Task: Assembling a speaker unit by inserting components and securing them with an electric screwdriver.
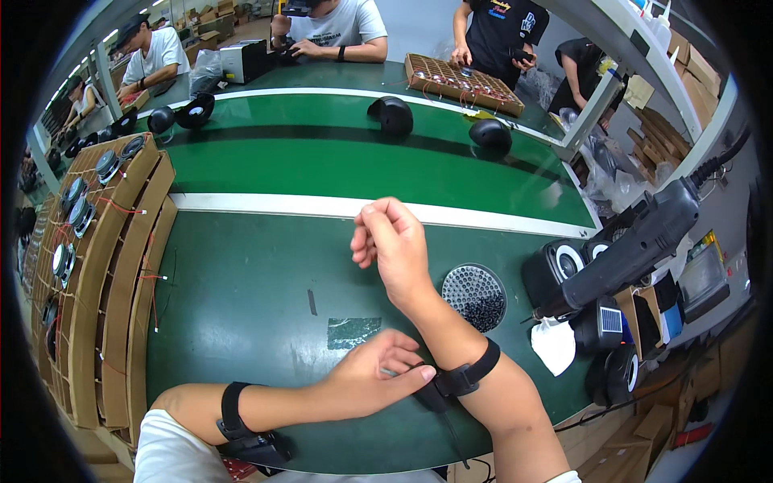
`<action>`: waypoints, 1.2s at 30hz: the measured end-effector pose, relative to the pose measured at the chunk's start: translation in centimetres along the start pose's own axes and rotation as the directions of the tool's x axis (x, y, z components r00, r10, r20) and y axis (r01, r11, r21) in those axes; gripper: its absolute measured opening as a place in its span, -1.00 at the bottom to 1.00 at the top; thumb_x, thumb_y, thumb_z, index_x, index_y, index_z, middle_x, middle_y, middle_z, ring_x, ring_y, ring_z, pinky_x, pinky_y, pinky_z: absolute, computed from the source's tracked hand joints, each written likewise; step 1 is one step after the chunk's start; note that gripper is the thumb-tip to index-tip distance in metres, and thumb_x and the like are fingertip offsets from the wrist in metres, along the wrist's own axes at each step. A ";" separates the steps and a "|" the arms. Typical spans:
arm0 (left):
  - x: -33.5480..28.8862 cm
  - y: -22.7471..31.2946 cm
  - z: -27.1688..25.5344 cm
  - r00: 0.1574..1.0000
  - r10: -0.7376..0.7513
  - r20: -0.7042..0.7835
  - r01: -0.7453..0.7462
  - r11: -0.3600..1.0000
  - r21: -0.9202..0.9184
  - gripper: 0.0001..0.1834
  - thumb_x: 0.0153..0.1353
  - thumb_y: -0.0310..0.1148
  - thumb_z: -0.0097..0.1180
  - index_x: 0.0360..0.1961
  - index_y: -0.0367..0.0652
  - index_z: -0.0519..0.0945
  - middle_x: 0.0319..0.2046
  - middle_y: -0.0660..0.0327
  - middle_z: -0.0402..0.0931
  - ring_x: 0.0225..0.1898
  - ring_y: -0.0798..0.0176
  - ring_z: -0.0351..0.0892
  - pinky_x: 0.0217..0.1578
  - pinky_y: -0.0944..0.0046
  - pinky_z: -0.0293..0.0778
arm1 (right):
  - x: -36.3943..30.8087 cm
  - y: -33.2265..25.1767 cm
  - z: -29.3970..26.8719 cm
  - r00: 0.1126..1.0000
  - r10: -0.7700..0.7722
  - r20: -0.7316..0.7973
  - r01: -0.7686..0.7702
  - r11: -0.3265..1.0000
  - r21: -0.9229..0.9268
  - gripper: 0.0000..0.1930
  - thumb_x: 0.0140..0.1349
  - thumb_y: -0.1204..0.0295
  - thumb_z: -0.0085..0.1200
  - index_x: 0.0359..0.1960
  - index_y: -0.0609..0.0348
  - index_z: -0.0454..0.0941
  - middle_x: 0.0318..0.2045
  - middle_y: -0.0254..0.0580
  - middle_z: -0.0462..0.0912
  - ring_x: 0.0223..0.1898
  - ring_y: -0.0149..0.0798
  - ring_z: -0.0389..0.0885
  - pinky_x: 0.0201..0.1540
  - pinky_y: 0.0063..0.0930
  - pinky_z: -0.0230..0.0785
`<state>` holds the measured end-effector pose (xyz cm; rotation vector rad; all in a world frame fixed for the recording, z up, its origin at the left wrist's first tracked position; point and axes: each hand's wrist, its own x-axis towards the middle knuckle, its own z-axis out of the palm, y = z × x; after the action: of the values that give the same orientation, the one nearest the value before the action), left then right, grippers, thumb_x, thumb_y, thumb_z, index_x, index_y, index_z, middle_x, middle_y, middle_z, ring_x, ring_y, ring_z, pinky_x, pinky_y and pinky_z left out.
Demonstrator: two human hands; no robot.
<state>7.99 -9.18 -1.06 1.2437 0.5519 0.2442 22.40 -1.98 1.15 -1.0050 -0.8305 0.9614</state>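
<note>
My left hand [378, 369] reaches across to my right forearm. Its thumb and curled fingers close on a small black box-shaped device [432, 393], which hangs from a black strap [477, 372] around that forearm; a thin cable runs down from the device. Raised above the green table, my right hand [392, 241] has its fingers curled in, with nothing visible in them. Beneath my right arm's outer side lies a round dish [475, 296] with a dimpled grid and small black pieces. Another black strap [233, 409] circles my left forearm.
A stack of cardboard trays [121, 298] with round speakers stands at left. At right are a black power screwdriver [628, 249], black speaker housings [555, 266] and a white cloth [554, 346]. Black shells [393, 115] sit on the green conveyor [346, 161]; people work beyond it.
</note>
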 end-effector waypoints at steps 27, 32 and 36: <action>0.5 6.9 5.1 0.913 0.343 0.219 -0.288 0.164 0.944 -0.66 -0.11 -0.24 0.42 -0.58 -0.20 0.50 -0.69 0.14 0.44 -0.66 0.04 0.52 -0.62 0.11 0.45 | -0.8 5.1 -0.5 0.960 -0.259 0.110 0.269 0.729 -0.630 -0.80 0.22 0.29 0.10 -0.37 0.19 0.55 -0.56 -0.06 0.62 -0.48 0.01 0.63 -0.38 -0.15 0.44; 3.3 5.0 4.7 0.719 0.591 0.366 -0.539 0.142 0.830 -0.71 -0.05 -0.28 0.31 -0.35 -0.19 0.54 -0.30 0.03 0.50 -0.16 -0.11 0.52 -0.19 -0.04 0.45 | -1.4 5.0 0.3 0.974 -0.164 0.157 0.227 0.685 -0.692 -0.77 0.25 0.22 0.12 -0.31 0.13 0.57 -0.54 -0.03 0.59 -0.49 -0.02 0.58 -0.41 -0.17 0.38; 6.4 -0.5 8.0 0.636 0.631 0.444 -0.621 0.078 0.780 -0.57 0.11 0.04 0.12 -0.41 -0.17 0.62 -0.36 0.09 0.57 -0.20 0.04 0.53 -0.07 -0.04 0.39 | -2.3 3.7 -1.6 0.960 -0.207 0.187 0.277 0.631 -0.725 -0.80 0.25 0.26 0.12 -0.35 0.13 0.55 -0.53 -0.03 0.62 -0.49 0.00 0.61 -0.40 -0.22 0.42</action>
<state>17.53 -12.92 -1.53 2.5981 0.0144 0.7748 22.07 -3.78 -3.17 -1.5090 -1.4639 0.3970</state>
